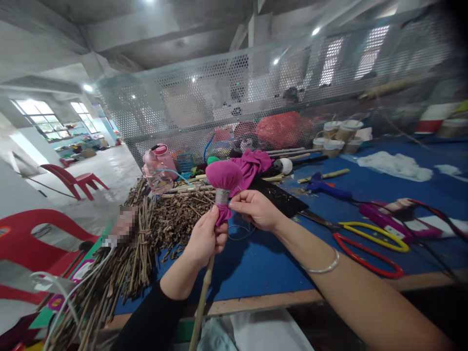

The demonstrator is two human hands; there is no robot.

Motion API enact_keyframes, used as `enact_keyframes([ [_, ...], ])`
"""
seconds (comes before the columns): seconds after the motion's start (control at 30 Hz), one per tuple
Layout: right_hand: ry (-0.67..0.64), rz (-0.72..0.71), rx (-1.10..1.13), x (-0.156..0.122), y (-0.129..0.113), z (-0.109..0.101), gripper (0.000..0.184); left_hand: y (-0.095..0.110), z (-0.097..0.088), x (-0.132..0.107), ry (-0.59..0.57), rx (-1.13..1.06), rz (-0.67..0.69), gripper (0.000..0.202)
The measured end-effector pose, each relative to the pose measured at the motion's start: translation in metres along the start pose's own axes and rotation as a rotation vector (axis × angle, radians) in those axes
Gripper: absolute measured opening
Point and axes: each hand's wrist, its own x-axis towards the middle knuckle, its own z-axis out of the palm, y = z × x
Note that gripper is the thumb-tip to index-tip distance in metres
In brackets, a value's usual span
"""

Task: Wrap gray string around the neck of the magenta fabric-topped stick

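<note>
My left hand [208, 235] is closed round a bamboo stick [202, 304], just below its cloth-covered head. That head [224, 174] is a rounded bulb in magenta fabric, its neck bound with tight turns of grey wire [222, 196]. Loose magenta cloth flares out beneath the binding, above my left fingers. At the right side of the neck, my right hand [256, 209] pinches what looks like the thin wire's end; the fingertips partly hide it. A slack wire loop [242, 236] hangs below that hand, over the blue tabletop [252, 273].
Scissors [369, 239] with red and yellow handles lie at right, near a blue-handled tool [329, 187] and a purple device [398, 224]. Dried twigs [135, 253] heap at left. Magenta cloth [254, 163] sits behind the bulb. A perforated screen [175, 107] rises behind the table.
</note>
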Motion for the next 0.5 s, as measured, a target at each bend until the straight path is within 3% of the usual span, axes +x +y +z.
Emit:
enact_keyframes([
  [0.07, -0.018, 0.032, 0.065, 0.0, 0.0, -0.001, 0.034, 0.001, 0.0, -0.002, -0.046, -0.052, -0.078, 0.046],
  [0.23, -0.186, 0.121, 0.17, -0.001, 0.003, -0.005, 0.036, 0.002, -0.01, 0.003, -0.37, -0.173, -0.354, 0.045],
  [0.27, -0.194, 0.125, 0.161, -0.001, 0.005, -0.007, 0.036, 0.001, -0.011, 0.005, -0.362, -0.146, -0.365, 0.046],
  [0.33, -0.166, 0.125, 0.108, 0.001, 0.007, -0.008, 0.038, -0.002, -0.011, 0.01, -0.203, -0.025, -0.304, 0.05],
  [0.4, -0.132, 0.125, 0.033, 0.002, 0.008, -0.007, 0.038, -0.006, -0.009, 0.011, -0.006, 0.106, -0.172, 0.055],
  [0.5, -0.108, 0.117, -0.039, 0.003, 0.007, -0.003, 0.035, -0.01, -0.002, 0.009, 0.113, 0.202, 0.016, 0.051],
])
